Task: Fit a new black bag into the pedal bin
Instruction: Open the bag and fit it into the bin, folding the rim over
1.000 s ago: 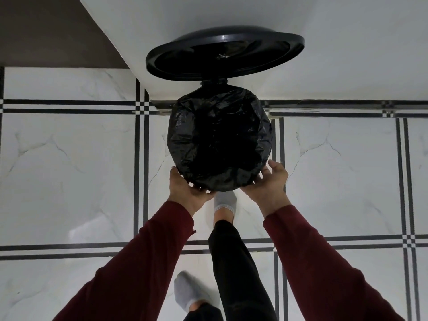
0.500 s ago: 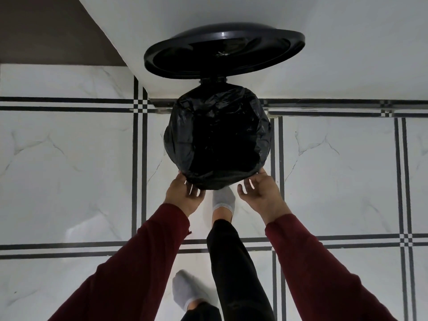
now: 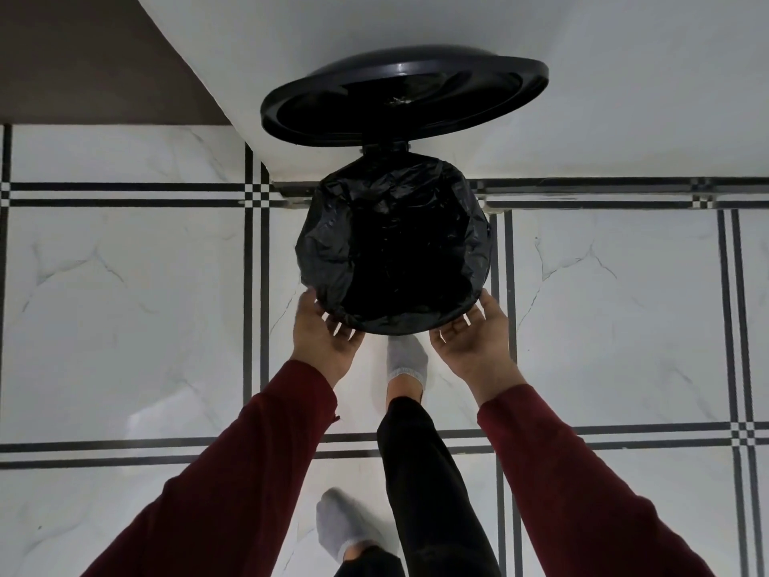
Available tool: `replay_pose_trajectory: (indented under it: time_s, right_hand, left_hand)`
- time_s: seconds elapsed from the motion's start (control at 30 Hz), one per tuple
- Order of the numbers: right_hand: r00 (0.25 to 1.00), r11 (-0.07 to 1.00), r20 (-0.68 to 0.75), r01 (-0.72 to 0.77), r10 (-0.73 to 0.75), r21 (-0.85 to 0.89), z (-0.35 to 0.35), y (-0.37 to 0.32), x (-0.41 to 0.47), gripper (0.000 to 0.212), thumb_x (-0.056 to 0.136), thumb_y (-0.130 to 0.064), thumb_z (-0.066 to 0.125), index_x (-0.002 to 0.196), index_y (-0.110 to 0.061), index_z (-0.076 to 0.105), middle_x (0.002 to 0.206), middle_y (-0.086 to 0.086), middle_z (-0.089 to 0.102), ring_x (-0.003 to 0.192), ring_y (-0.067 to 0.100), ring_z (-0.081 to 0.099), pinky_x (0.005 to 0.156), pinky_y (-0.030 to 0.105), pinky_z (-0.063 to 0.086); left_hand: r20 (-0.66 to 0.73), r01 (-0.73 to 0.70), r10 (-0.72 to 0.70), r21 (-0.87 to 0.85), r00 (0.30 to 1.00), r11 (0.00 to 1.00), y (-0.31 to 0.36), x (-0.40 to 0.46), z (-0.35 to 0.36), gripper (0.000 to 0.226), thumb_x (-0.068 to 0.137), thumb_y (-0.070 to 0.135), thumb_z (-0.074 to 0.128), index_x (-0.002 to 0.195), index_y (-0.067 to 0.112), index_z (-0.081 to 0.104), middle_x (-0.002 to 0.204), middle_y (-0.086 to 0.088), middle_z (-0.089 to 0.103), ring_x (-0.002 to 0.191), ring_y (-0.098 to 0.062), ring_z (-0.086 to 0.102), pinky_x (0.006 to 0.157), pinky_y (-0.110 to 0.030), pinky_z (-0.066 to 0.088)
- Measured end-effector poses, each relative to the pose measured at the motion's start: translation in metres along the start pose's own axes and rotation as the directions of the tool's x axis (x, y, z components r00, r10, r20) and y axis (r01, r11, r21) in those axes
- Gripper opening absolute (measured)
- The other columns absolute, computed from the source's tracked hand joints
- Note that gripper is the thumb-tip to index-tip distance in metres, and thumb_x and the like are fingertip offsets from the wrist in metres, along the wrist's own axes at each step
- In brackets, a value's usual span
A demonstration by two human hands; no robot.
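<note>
The pedal bin is seen from above with its round black lid (image 3: 399, 97) standing open against the wall. A crinkled black bag (image 3: 395, 251) lines the opening and folds over the rim, hiding the bin's body. My left hand (image 3: 324, 339) rests against the near-left edge of the bag's overhang, fingers apart and thumb up along the side. My right hand (image 3: 474, 343) mirrors it at the near-right edge, palm toward the bag and fingers spread. Neither hand pinches the plastic.
My foot in a grey sock (image 3: 405, 356) is planted just in front of the bin, between my hands. The other foot (image 3: 345, 530) stands further back. A white wall (image 3: 582, 56) rises behind the bin; the floor (image 3: 125, 306) is marble tile with black lines.
Both hands have slid outward and up from below the near rim to its left and right sides. The bag and the open lid stay as they were.
</note>
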State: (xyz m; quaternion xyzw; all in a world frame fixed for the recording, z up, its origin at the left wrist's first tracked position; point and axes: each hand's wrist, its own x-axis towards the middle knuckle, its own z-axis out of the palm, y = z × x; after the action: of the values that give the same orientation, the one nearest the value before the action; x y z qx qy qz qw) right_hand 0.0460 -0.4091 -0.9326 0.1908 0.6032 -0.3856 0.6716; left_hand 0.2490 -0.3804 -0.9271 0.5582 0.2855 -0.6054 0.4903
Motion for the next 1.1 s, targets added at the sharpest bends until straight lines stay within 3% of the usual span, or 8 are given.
replay_pose_trajectory:
  time_s: [0.1,0.23,0.47,0.57,0.67,0.77,0.9,1.1]
  right_hand:
    - [1.000,1.000,0.013,0.003,-0.003,-0.002,0.001,-0.001,0.000,0.024,0.089,-0.033,0.067,0.108,-0.019,0.073,0.116,0.002,0.070,0.110,0.022,0.066,0.099,0.039,0.052]
    - [0.999,0.995,0.048,0.023,-0.019,-0.094,0.002,-0.007,0.002,0.020,0.091,-0.021,0.060,0.107,-0.023,0.072,0.120,-0.001,0.070,0.119,0.023,0.063,0.097,0.047,0.051]
    - [0.998,0.986,0.056,0.032,-0.023,-0.163,-0.001,-0.016,0.002,0.028,0.100,-0.016,0.048,0.097,-0.022,0.074,0.120,0.001,0.071,0.118,0.023,0.064,0.099,0.049,0.051]
    - [0.998,0.979,0.050,0.047,-0.037,-0.198,0.000,-0.019,0.004,0.035,0.103,-0.013,0.040,0.099,-0.023,0.073,0.121,0.000,0.071,0.119,0.023,0.062,0.099,0.051,0.049]
    - [0.998,0.979,0.049,0.054,-0.045,-0.196,0.002,-0.023,0.005,0.026,0.104,-0.027,0.048,0.107,-0.021,0.073,0.121,0.001,0.071,0.117,0.024,0.064,0.097,0.053,0.051]
    - [0.999,0.984,0.044,0.032,-0.025,-0.176,0.006,-0.028,0.003,0.046,0.100,-0.055,0.051,0.117,-0.018,0.071,0.124,0.005,0.071,0.117,0.025,0.065,0.099,0.054,0.050]
    - [0.998,0.975,0.049,0.058,-0.049,-0.216,0.012,-0.031,0.001,0.036,0.094,-0.053,0.060,0.109,-0.021,0.071,0.125,0.005,0.072,0.115,0.028,0.068,0.095,0.049,0.054]
    - [0.995,0.958,0.032,0.096,-0.091,-0.270,0.024,-0.034,-0.001,0.032,0.092,-0.047,0.062,0.102,-0.020,0.076,0.116,0.004,0.076,0.114,0.026,0.068,0.103,0.051,0.051]
  left_hand:
    - [-0.044,-0.052,0.056,0.087,0.997,0.995,0.001,0.004,0.001,0.023,0.093,0.028,0.068,0.112,0.014,0.067,0.121,-0.009,0.070,0.107,-0.026,0.070,0.081,-0.042,0.063]
    - [-0.086,-0.082,0.091,0.101,0.992,0.991,0.009,0.010,0.004,0.018,0.101,0.017,0.057,0.113,0.009,0.068,0.124,-0.013,0.071,0.102,-0.026,0.072,0.086,-0.039,0.062]
    - [-0.070,-0.077,0.092,0.188,0.993,0.979,0.018,0.006,0.008,0.039,0.100,0.041,0.052,0.125,0.015,0.065,0.116,-0.004,0.068,0.112,-0.023,0.064,0.081,-0.042,0.058]
    - [-0.079,-0.078,0.105,0.290,0.991,0.954,0.024,0.005,0.011,0.024,0.099,0.029,0.054,0.114,0.019,0.070,0.118,-0.003,0.071,0.111,-0.023,0.066,0.077,-0.042,0.059]
    - [-0.063,-0.082,0.110,0.346,0.992,0.934,0.027,0.004,0.012,0.019,0.100,0.021,0.052,0.106,0.019,0.070,0.116,-0.003,0.070,0.109,-0.024,0.066,0.078,-0.042,0.060]
    - [-0.060,-0.076,0.098,0.294,0.993,0.953,0.028,0.003,0.012,0.026,0.100,0.033,0.054,0.116,0.019,0.069,0.118,-0.002,0.070,0.112,-0.024,0.065,0.082,-0.045,0.057]
    - [-0.020,-0.074,0.084,0.297,0.996,0.952,0.030,0.005,0.013,0.046,0.099,0.058,0.051,0.121,0.022,0.068,0.119,0.000,0.071,0.112,-0.024,0.065,0.098,-0.052,0.051]
    - [-0.025,-0.037,0.048,0.348,0.999,0.937,0.036,0.009,0.009,0.031,0.099,0.042,0.062,0.122,0.024,0.071,0.122,0.000,0.073,0.115,-0.024,0.066,0.094,-0.051,0.055]
